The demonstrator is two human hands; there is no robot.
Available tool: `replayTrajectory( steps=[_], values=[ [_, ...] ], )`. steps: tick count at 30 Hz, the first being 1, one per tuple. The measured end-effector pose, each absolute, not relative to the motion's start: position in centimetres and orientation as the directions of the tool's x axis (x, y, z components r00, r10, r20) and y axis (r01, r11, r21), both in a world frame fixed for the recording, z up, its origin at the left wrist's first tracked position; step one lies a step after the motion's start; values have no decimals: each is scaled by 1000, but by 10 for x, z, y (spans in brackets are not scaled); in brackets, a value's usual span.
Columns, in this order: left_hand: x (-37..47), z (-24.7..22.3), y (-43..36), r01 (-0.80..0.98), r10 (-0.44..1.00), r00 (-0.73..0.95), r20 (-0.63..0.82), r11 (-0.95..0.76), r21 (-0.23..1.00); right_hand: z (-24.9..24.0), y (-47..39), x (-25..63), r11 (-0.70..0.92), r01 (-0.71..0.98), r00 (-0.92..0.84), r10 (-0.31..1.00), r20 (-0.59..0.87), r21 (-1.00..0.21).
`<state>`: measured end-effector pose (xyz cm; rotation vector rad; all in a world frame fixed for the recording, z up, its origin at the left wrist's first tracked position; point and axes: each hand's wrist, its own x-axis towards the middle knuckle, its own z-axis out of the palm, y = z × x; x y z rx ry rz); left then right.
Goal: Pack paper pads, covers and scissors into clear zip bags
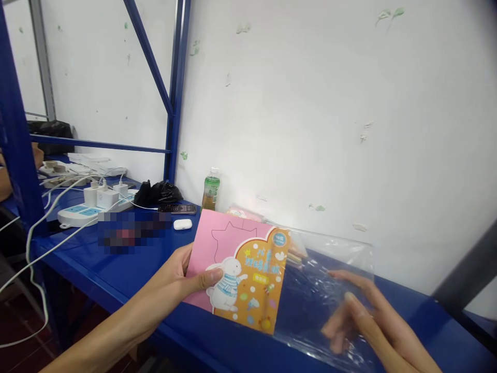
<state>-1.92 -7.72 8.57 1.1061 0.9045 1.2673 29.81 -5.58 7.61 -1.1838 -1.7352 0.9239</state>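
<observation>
My left hand [194,274] grips a pink and orange children's craft booklet [248,269], its thumb pressed on the front and its fingers behind. The cover has a white rabbit in a striped sweater, blue lettering and a black outline drawing on the pink part. A clear plastic bag [310,311] stretches from the booklet's right edge. My right hand [361,316] has its curled fingers on that bag, with thumb and forefinger a little apart; some fingers look blurred through the plastic. Behind the booklet, a few flat packs [244,213] are partly hidden.
On the blue table [132,280] stand a green-labelled bottle [211,189], a white earbud case [182,224], a phone [177,209] and a black plastic bag [159,192]. A power strip [83,213] with chargers trails white cables on the left. A blue metal post [176,103] rises behind.
</observation>
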Motion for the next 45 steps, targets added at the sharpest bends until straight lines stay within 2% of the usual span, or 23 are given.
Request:
replayTrajectory(
  steps=[3,5,7,9,10,12,15,17,18,19,21,23,24,25,27,29,31,34,42,45],
  values=[
    [-17,81,-74,-212,987,73,146,-128,969,70,-46,291,299,405,-341,926,161,-864],
    [-18,77,-72,-112,977,25,210,-206,972,65,-41,285,319,483,-270,940,208,-815],
    [-21,74,-71,71,947,-60,316,-312,948,62,-39,282,356,595,-77,918,389,-721],
    [-25,73,-72,303,865,-115,488,-438,847,62,-39,281,403,719,56,778,626,-566],
    [-28,73,-73,400,811,-95,578,-500,768,63,-41,281,441,769,39,690,723,-463],
    [-33,74,-77,492,697,36,716,-636,595,69,-45,277,539,811,-127,544,830,-228],
    [-37,78,-82,481,547,314,776,-796,367,77,-52,262,711,701,-435,356,827,63],
    [-37,80,-85,502,485,416,769,-828,251,80,-55,249,799,582,-570,270,776,149],
    [-36,80,-86,529,471,405,784,-820,219,80,-56,243,830,537,-596,243,766,154],
    [-33,80,-86,556,448,336,829,-804,209,80,-57,237,848,513,-583,231,779,133],
    [-27,78,-86,574,367,48,929,-771,275,79,-58,227,848,530,-453,282,845,1],
    [-19,74,-86,489,383,-238,892,-747,451,77,-61,221,791,559,-248,446,860,-249],
    [-16,72,-85,402,472,-306,827,-723,562,75,-62,218,725,556,-132,561,817,-407],
    [-13,71,-84,295,606,-304,735,-674,678,74,-63,216,640,521,-31,676,736,-566],
    [-8,68,-82,72,862,-118,493,-488,870,72,-64,211,470,347,75,849,524,-812],
    [-5,68,-80,-98,942,97,322,-313,945,69,-64,207,327,153,65,939,339,-933],
    [-3,70,-80,-188,946,179,269,-236,953,65,-62,204,235,46,29,971,236,-971],
    [-2,74,-82,-202,957,126,261,-233,951,61,-59,200,182,50,-4,983,182,-982],
    [-24,78,-70,-174,958,-1,287,-282,943,59,-48,192,367,227,-273,913,302,-902],
    [-36,79,-64,-179,949,-147,280,-304,936,52,-43,192,425,425,-326,896,302,-799]
  ],
)
